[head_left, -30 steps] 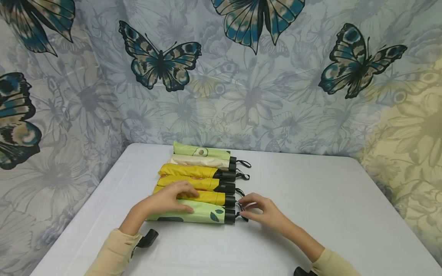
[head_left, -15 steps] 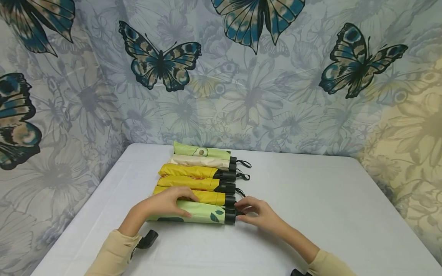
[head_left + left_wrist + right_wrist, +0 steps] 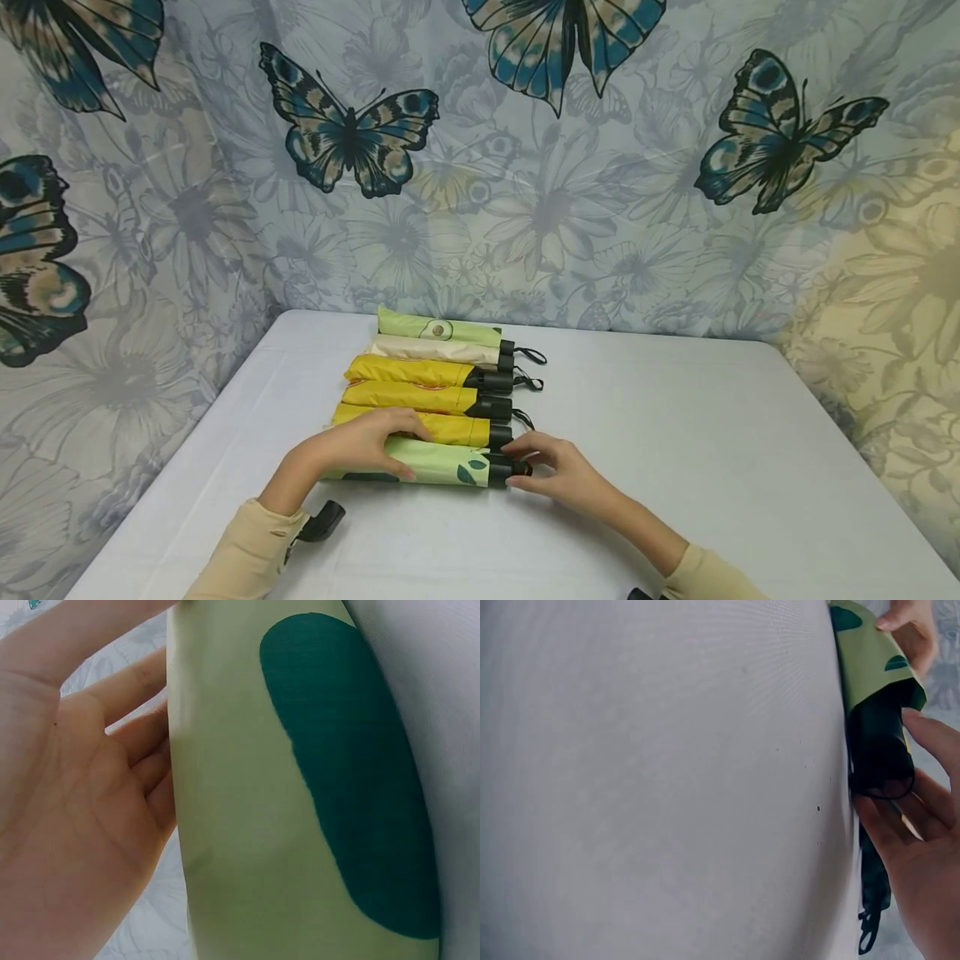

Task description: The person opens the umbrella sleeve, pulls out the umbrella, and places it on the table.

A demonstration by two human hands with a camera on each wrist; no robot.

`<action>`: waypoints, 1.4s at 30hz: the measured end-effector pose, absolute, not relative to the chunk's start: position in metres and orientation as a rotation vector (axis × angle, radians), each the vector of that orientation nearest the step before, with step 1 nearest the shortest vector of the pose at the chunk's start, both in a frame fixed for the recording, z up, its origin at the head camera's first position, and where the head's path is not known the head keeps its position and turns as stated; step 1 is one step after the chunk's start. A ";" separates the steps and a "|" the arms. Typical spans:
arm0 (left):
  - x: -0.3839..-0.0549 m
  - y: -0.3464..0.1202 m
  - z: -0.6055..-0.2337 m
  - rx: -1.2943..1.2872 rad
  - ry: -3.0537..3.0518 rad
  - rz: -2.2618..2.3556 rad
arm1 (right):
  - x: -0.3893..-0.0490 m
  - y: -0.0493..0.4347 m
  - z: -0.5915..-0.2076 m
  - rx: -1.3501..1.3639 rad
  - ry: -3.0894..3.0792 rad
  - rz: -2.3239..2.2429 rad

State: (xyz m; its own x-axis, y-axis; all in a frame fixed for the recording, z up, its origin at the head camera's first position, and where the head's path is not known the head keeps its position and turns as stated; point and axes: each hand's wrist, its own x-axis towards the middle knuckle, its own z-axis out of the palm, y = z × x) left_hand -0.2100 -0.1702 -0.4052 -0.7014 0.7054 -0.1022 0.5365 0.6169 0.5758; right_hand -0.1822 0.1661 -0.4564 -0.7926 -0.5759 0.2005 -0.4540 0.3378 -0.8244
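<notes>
Head view: six folded umbrellas side by side on the white cloth-covered worktop [image 3: 675, 433], nearer its left edge than its right, handle ends toward the right edge. Order from the far edge: light green avocado-print fabric umbrella [image 3: 405, 323], cream fabric umbrella [image 3: 431, 351], three yellow fabric umbrellas [image 3: 408, 397], then, nearest the front edge, the pale green umbrella with dark green leaf print [image 3: 442, 461].

Left hand [image 3: 363, 443]: holds this last one, thumb across its front, fingers curled behind; whether they touch the adjacent yellow one, cannot tell. Right hand [image 3: 570, 479]: thumb and fingers curved round its black cylindrical handle [image 3: 881, 742], gripping the end; a thin black cord [image 3: 885, 797] arcs there beside the fingers.

Progress (judged): row appears laid, all six in line. Left, probably: settle the front umbrella's handle end and cord, then release it.
</notes>
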 end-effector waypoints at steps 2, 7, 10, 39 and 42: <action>-0.210 -0.170 -0.405 1.012 2.529 0.740 | -0.182 0.165 -0.456 -0.963 2.477 -1.438; -0.211 -0.170 -0.406 1.012 2.541 0.727 | -0.180 0.161 -0.454 -0.959 2.520 -1.370; -0.212 -0.170 -0.408 1.007 2.540 0.728 | -0.178 0.158 -0.453 -0.953 2.539 -1.334; -0.210 -0.169 -0.411 1.048 2.519 0.704 | -0.176 0.142 -0.452 -0.958 2.663 -1.231; -0.210 -0.169 -0.411 1.045 2.509 0.710 | -0.175 0.143 -0.452 -0.951 2.681 -1.208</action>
